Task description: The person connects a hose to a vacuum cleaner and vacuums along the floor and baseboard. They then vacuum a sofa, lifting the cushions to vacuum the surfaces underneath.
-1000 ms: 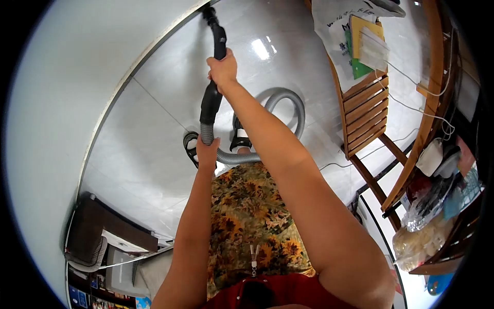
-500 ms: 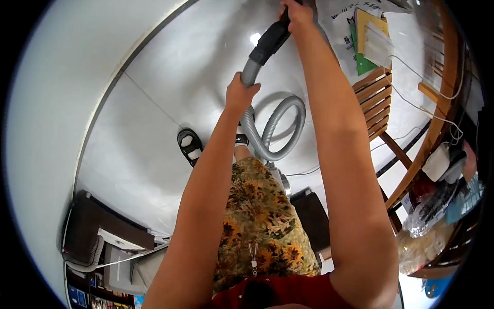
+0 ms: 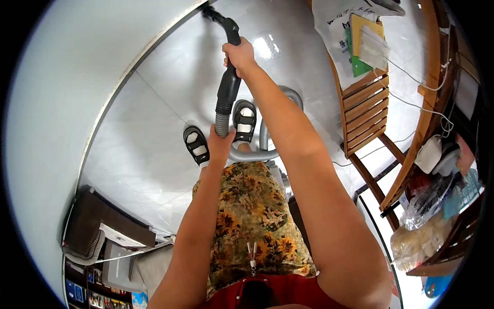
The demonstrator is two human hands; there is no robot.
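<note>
- the pale wall (image 3: 51,103) bounds the left; at its foot is the black nozzle (image 3: 211,14), probably angled that way so its tip meets the edge of the floor (image 3: 139,159), though contact is hard to tell.
- the left sandal (image 3: 193,144) stands apart from the right sandal (image 3: 245,121), a stance that likely steadies the person's reach.
- seen between the sandals, the left hand (image 3: 220,141) has its fingers curled and clamped around the gray hose (image 3: 222,123), just below its joint with the black wand (image 3: 228,91); this presumably supports the flexible end.
- the black wand slants from that joint up to the nozzle, ahead of the person's feet.
- the right hand (image 3: 239,55) has its fingers clamped around the wand's upper part, nearer the nozzle, seemingly to steer it.
- the hose's slack bends behind the right forearm (image 3: 279,112), partly hidden, perhaps leaving the wand free to shift.
- at right, the wooden chair (image 3: 366,113) carries a printed bag (image 3: 334,46) and a yellow folder (image 3: 366,31), maybe to spare them the floor.
</note>
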